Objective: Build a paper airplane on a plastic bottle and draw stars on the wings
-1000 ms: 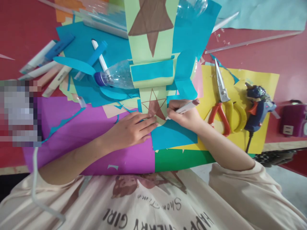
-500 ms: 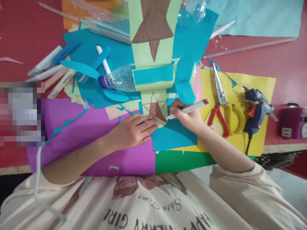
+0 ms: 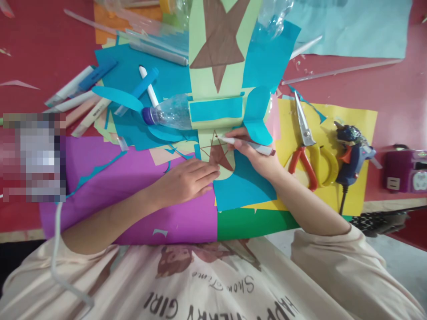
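My right hand (image 3: 253,153) grips a white marker (image 3: 251,144) with a brown end. Its tip is at the upper point of a small star (image 3: 220,156) outlined in brown on a pale green paper strip (image 3: 204,138); the star's lower part is coloured brown. Fingers stretched out, my left hand (image 3: 190,181) lies flat with its fingertips on the strip's lower left edge. Above, the strip meets a plastic bottle (image 3: 175,111) with a purple cap, wrapped in green and blue paper. A larger brown star (image 3: 218,44) fills the strip's far part. Blue paper fins (image 3: 258,113) stand at the bottle's right end.
On yellow paper at the right lie scissors (image 3: 304,138) and a blue glue gun (image 3: 350,153). Several markers (image 3: 90,111) and paper scraps cover the left. Purple paper (image 3: 110,178) and green paper (image 3: 253,226) line the near edge.
My right hand has moved the marker tip from the star's lower right point up to its top point, tilting the marker the other way. My left hand stays on the strip's edge.
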{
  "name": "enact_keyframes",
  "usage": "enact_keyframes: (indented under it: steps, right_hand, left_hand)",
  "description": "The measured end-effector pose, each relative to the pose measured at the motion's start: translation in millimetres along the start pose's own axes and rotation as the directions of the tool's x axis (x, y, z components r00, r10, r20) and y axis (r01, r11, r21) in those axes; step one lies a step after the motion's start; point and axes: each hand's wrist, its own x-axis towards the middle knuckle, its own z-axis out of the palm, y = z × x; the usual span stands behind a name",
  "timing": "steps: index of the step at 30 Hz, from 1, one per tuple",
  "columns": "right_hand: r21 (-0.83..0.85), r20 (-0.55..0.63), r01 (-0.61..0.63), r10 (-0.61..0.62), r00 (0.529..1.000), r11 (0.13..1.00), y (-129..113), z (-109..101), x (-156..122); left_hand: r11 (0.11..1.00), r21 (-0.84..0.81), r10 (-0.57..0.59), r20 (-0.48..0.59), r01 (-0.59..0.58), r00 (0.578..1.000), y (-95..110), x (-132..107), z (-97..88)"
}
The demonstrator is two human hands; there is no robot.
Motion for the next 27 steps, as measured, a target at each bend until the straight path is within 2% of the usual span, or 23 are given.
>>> enact_keyframes:
  steps: [6,9,14,19,24,27]
  right_hand:
    - [0.045,-0.005,0.019,-0.019,1.0,0.999,-5.2,4.7,5.1]
    - [0.043,-0.025,0.019,-0.017,1.0,0.999,-5.7,6.9,8.7]
    - [0.02,-0.061,0.035,-0.034,0.998,0.999,2.0,5.8,10.8]
    - [-0.007,-0.077,0.055,-0.055,0.995,0.998,5.4,4.7,8.4]
    - [-0.052,-0.045,0.088,-0.09,0.995,0.995,7.5,5.3,5.0]
    - [-0.08,-0.086,0.095,-0.102,0.991,0.992,10.1,4.7,3.9]
  left_hand:
    - [0.994,-0.072,-0.09,-0.03,0.088,0.995,-5.6,-0.9,2.5]
    - [0.977,-0.09,-0.193,-0.019,0.191,0.981,-11.2,-1.1,-0.8]
    - [0.937,-0.118,-0.33,0.014,0.329,0.944,-18.8,1.2,-5.7]
    - [0.868,-0.049,-0.492,0.041,0.494,0.869,-22.9,9.1,-2.6]
    - [0.845,-0.012,-0.533,0.059,0.534,0.844,-26.4,11.1,0.7]
    - [0.845,-0.019,-0.532,0.071,0.534,0.844,-28.3,9.8,1.8]
